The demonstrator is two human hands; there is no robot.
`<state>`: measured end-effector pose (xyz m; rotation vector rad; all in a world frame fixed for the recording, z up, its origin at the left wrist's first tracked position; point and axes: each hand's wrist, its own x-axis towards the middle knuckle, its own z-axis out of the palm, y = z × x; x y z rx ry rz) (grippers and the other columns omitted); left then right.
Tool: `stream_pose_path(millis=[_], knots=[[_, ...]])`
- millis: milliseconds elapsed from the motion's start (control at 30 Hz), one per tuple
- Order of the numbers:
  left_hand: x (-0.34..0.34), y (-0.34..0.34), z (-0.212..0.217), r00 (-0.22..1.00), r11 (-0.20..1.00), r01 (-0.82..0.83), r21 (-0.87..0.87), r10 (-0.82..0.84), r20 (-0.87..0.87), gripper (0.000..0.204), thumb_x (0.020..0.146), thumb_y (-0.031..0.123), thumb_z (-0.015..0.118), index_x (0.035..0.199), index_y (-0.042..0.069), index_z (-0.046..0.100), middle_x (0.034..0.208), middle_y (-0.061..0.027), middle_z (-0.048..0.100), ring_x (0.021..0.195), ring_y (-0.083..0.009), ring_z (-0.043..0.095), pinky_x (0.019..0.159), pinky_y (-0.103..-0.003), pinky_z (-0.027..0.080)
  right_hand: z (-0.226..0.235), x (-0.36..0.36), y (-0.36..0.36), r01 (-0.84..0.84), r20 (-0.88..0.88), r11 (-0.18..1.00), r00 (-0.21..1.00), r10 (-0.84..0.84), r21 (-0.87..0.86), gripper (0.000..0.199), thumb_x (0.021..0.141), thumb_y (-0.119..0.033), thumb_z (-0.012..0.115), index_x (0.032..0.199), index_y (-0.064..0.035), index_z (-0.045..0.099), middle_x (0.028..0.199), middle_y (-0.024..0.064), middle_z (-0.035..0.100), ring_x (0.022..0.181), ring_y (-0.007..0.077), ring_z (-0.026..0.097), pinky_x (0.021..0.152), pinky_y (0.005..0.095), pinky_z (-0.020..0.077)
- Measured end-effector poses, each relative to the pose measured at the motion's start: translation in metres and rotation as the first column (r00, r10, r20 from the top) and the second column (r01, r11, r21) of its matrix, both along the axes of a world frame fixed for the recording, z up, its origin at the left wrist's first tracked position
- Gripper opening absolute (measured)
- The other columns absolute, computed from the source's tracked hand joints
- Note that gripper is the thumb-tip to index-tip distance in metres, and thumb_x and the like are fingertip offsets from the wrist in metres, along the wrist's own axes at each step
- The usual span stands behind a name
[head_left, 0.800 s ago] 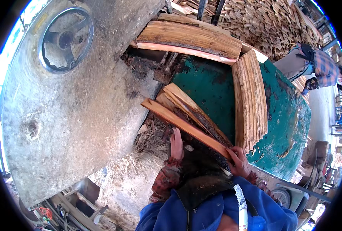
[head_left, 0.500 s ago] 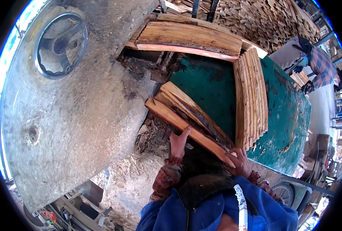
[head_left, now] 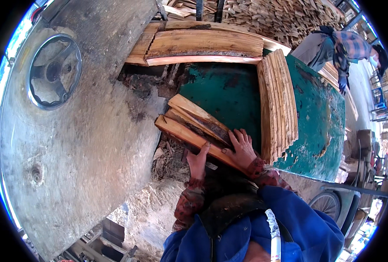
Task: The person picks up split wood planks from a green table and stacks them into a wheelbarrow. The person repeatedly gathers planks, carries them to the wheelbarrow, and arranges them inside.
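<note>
A few rough wooden boards lie together at a slant across the near edge of a worn green table, their left ends fanned apart. My left hand grips the nearest board from its near side, thumb on top and the other fingers hidden below. My right hand is laid over the right part of the same boards, fingers reaching across to the far board. Just right of it stands a row of boards packed face to face. Another stack of boards runs along the table's far side.
On the left is a large, worn metal plate with a handwheel. Wood scraps and sawdust lie below the boards. A big wood pile rises behind. A co-worker in a plaid shirt bends beyond the table's right end.
My right hand has moved from the boards' right end up and left onto their top. The left hand keeps its hold. The co-worker's arm has swung lower, and the whole view has shifted slightly.
</note>
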<state>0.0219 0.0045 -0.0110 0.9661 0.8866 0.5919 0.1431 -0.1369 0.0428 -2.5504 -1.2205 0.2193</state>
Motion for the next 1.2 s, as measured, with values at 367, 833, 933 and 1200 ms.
stream_pose_path(millis=[367, 833, 933, 1200], knots=[[0.0, -0.027, 0.065, 0.955, 0.93, 0.247, -0.272, -0.282, -0.096, 0.051, 0.084, 0.016, 0.078, 0.124, -0.008, 0.059, 0.12, -0.0116, 0.063, 0.104, -0.0203, 0.061, 0.09, -0.035, 0.051, 0.007, 0.006, -0.006, -0.02, -0.016, 0.994, 1.0, 0.022, 0.109, 0.07, 0.083, -0.04, 0.071, 0.137, -0.0029, 0.049, 0.138, 0.0195, 0.046, 0.13, 0.0404, 0.04, 0.108, 0.0524, 0.0333], [-0.005, -0.025, 0.034, 0.971, 0.903, 0.197, -0.383, -0.126, 0.202, 0.051, 0.086, 0.014, 0.077, 0.128, -0.004, 0.055, 0.123, -0.0093, 0.06, 0.107, -0.0173, 0.059, 0.091, -0.032, 0.051, 0.008, -0.024, 0.011, 0.037, -0.064, 0.992, 0.998, -0.029, 0.123, 0.062, 0.086, -0.026, 0.066, 0.138, 0.001, 0.047, 0.141, 0.0216, 0.043, 0.132, 0.0398, 0.04, 0.11, 0.0497, 0.034], [-0.008, -0.024, 0.029, 0.975, 0.873, 0.203, -0.444, -0.139, 0.173, 0.05, 0.086, 0.015, 0.077, 0.128, -0.003, 0.055, 0.123, -0.0084, 0.06, 0.107, -0.017, 0.059, 0.092, -0.032, 0.05, 0.014, -0.027, 0.015, 0.034, -0.055, 0.986, 0.998, -0.026, 0.161, 0.06, 0.084, -0.018, 0.068, 0.137, 0.0024, 0.048, 0.139, 0.0218, 0.045, 0.131, 0.0399, 0.042, 0.11, 0.0487, 0.0353], [-0.003, -0.022, 0.042, 0.971, 0.884, 0.21, -0.417, -0.137, 0.198, 0.049, 0.087, 0.016, 0.077, 0.127, -0.003, 0.057, 0.122, -0.0079, 0.061, 0.107, -0.0163, 0.059, 0.091, -0.031, 0.051, 0.013, -0.02, 0.02, 0.013, -0.052, 0.98, 0.999, -0.002, 0.197, 0.058, 0.082, -0.013, 0.068, 0.135, 0.0017, 0.05, 0.135, 0.0211, 0.047, 0.128, 0.0394, 0.044, 0.108, 0.0478, 0.0371]])
